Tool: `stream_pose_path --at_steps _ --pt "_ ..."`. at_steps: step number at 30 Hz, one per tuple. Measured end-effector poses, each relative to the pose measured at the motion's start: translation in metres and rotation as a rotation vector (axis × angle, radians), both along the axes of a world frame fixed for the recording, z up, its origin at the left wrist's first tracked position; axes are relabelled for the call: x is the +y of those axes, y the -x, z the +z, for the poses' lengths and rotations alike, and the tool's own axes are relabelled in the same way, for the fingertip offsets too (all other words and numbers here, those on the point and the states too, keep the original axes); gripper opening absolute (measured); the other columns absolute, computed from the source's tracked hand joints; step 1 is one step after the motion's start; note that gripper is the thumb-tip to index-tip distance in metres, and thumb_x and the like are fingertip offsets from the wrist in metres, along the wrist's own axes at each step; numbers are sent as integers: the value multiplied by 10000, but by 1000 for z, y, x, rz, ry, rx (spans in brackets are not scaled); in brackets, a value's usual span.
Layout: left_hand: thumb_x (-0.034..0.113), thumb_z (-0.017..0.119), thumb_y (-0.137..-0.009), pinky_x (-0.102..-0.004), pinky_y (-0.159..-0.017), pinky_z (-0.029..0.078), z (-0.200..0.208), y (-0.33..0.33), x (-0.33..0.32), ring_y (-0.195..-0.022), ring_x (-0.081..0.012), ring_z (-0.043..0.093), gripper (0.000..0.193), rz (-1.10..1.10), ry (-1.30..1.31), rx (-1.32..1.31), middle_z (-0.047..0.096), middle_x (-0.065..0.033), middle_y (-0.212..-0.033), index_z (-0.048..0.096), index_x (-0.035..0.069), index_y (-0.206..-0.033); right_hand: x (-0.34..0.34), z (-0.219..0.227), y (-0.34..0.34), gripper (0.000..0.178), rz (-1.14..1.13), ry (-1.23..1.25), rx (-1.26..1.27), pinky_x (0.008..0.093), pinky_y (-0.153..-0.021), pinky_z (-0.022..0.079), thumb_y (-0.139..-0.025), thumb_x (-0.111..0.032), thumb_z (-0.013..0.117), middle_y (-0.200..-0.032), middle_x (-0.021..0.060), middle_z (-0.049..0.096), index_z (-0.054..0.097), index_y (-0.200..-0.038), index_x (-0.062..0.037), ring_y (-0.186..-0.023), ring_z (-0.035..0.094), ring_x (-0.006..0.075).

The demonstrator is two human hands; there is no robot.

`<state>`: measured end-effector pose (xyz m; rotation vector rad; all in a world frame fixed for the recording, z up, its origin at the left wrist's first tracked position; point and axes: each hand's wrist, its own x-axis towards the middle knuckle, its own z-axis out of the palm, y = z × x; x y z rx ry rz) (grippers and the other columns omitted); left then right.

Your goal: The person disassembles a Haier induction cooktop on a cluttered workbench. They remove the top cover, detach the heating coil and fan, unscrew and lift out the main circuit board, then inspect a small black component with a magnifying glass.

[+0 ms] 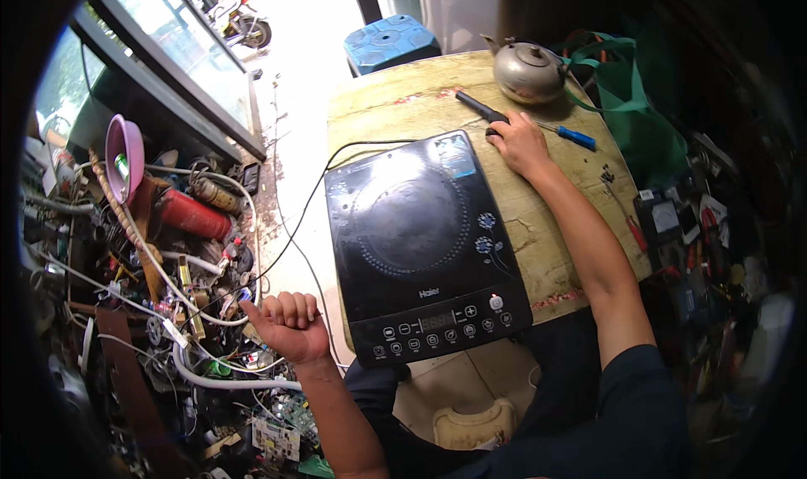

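Note:
A black induction cooker (412, 227) with a flat glass top and a button panel lies on the worn yellow table, its panel edge towards me. To its left, my left hand (292, 326) is raised beyond the table edge, palm up. Its fingers are loosely curled, the thumb stands apart, and nothing shows in it. My right hand (519, 145) rests beyond the cooker's far right corner, fingers closed round a black-handled tool (481, 107) whose kind is partly hidden. Right beside that hand lies a blue-handled screwdriver (577, 138).
A metal kettle (530, 71) stands at the table's far right corner, beside a green bag (643, 126). A blue stool (391, 42) is behind the table (370, 113). Cables, a red cylinder (192, 214), a pink basin (124, 160) and loose parts crowd the left.

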<state>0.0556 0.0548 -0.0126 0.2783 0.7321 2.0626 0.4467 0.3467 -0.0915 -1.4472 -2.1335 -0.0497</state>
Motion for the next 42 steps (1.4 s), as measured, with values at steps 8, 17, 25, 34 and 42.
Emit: stream_pose_path --at_steps 8,17,25,34,42 --pt "592 449 -1100 -296 -505 245 -12 3 -1 -474 -117 249 643 -196 -117 28 288 37 -546 356 182 -614 -32 -1 -62 184 -52 -116 -105 482 -882 494 -893 -275 771 -1052 116 657 743 -999 -126 -1048 627 325" --pt "591 464 -1097 -298 -487 211 -8 2 -6 -462 -120 219 651 -200 -118 -1 297 33 -540 325 181 -612 -97 5 -101 183 -151 -66 -178 484 -924 493 -899 -265 773 -1083 126 666 742 -1012 -125 -1086 634 345" --pt "607 436 -1100 -305 -486 232 -6 4 -11 -461 -124 252 664 -204 -98 -54 293 27 -532 336 175 -606 -146 15 -101 224 -408 120 -223 502 -970 473 -912 -296 755 -1097 141 684 765 -1062 -130 -1104 640 351" --pt "602 474 -1088 -297 -495 232 -6 21 -23 -471 -119 254 657 -209 -135 -34 297 43 -535 344 187 -595 -245 18 -118 224 -368 -99 -200 525 -1019 457 -910 -230 771 -1170 105 662 755 -1078 -81 -1194 594 335" --pt "603 463 -1092 -305 -511 247 0 24 -34 -470 -121 255 655 -173 -102 -65 296 41 -533 340 185 -603 -284 10 -139 325 -520 -56 -349 506 -1026 451 -905 -181 780 -1262 111 646 705 -1192 -50 -1233 569 335"
